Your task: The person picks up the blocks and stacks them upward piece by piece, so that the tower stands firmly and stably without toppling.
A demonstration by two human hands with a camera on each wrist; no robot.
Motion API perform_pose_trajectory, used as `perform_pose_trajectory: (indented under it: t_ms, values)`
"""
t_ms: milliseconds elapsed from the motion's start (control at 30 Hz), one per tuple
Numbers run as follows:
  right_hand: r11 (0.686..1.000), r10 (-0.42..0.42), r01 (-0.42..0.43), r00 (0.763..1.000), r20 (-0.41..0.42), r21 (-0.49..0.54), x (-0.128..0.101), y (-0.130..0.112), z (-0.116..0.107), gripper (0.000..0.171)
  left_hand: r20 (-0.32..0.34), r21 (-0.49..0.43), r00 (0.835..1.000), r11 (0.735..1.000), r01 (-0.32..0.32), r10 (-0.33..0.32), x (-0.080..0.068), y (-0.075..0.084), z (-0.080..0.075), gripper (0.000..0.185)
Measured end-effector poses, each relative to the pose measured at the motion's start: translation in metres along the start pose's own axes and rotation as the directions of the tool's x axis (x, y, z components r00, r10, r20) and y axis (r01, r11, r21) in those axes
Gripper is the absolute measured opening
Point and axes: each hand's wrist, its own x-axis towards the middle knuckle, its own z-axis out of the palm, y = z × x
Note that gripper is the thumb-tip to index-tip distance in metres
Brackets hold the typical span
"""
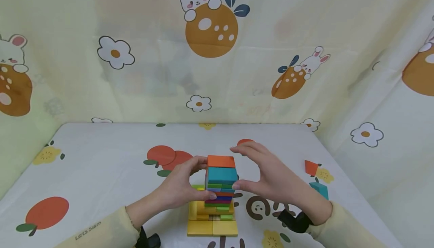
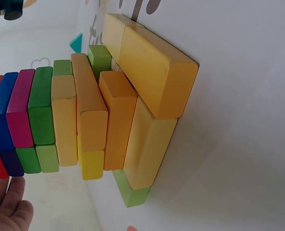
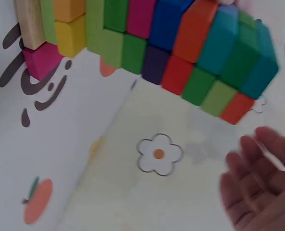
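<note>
Left hand: your left hand [image 1: 183, 187] sits at 9 o'clock of the block tower [image 1: 219, 187], fingers curled round its upper layers, thumb low on the near face and fingertips near the orange top block [image 1: 221, 161]. It appears to grip the tower.
Right hand: your right hand [image 1: 268, 178] is at 3 o'clock of the tower, fingers arched wide; the thumb tip touches the tower's right side under the teal block [image 1: 222, 175], while the other fingers hover just past the top block. In the right wrist view the fingers [image 3: 257, 192] spread apart from the blocks.
Tower: it stands near the table's [image 1: 101, 172] front middle, thin coloured layers stacked on a wider yellow base [image 1: 212, 223]. The left wrist view shows the layers [image 2: 89, 115] unevenly offset.
Loose pieces: an orange piece [image 1: 310, 167] and a teal piece [image 1: 319, 189] lie at 3 o'clock, well apart from the tower.
Surroundings: a cartoon rabbit curtain [image 1: 210, 52] hangs at 12 o'clock.
</note>
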Motion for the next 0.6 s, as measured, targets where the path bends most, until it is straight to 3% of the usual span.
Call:
perform_pose_trajectory:
  t_ms: [167, 600]
  values:
    - [0.995, 0.051, -0.059, 0.995, 0.091, 0.086, 0.006, 0.011, 0.009, 0.077, 0.000, -0.003, 1.000, 1.000, 0.005, -0.005, 0.000, -0.001, 0.000, 0.073]
    - [0.990, 0.063, -0.076, 0.992, 0.112, 0.118, 0.012, 0.010, 0.017, 0.065, 0.003, 0.000, 1.000, 1.000, -0.010, 0.010, 0.000, -0.003, -0.001, 0.073]
